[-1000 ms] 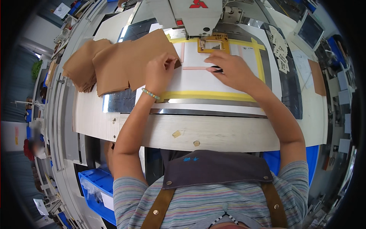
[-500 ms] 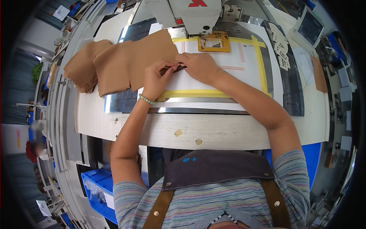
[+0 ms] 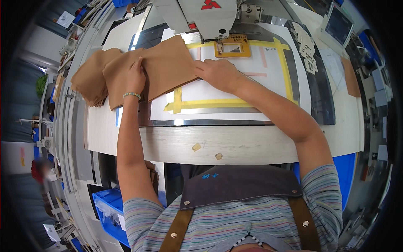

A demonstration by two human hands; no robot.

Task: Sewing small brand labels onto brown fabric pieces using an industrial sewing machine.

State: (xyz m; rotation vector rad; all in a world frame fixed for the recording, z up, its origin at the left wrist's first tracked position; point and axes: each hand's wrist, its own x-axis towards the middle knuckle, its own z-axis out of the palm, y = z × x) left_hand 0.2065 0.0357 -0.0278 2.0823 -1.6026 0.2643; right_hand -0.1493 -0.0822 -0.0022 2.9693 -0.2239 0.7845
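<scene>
Brown sheets (image 3: 163,63) lie in overlapping stacks left of a white board with yellow tape (image 3: 235,101). My left hand (image 3: 135,74) rests on these sheets, its fingers loosely extended. My right hand (image 3: 217,74) is curled at their right corner, fingertips closed there; a slim tool shows partly from under it, mostly hidden. An embroidery machine head (image 3: 210,23) overhangs the board, and just below it lies a yellow frame (image 3: 232,51) with a window.
A monitor (image 3: 336,27) stands at the back right, near loose white labels (image 3: 306,52) and a brown piece (image 3: 350,77). The pale table edge (image 3: 243,143) runs before me. Blue bins (image 3: 109,214) sit below at left and right.
My left hand has moved from the right corner leftward and up onto the sheets, its fingers straightening. My right hand has moved left from the board to that corner.
</scene>
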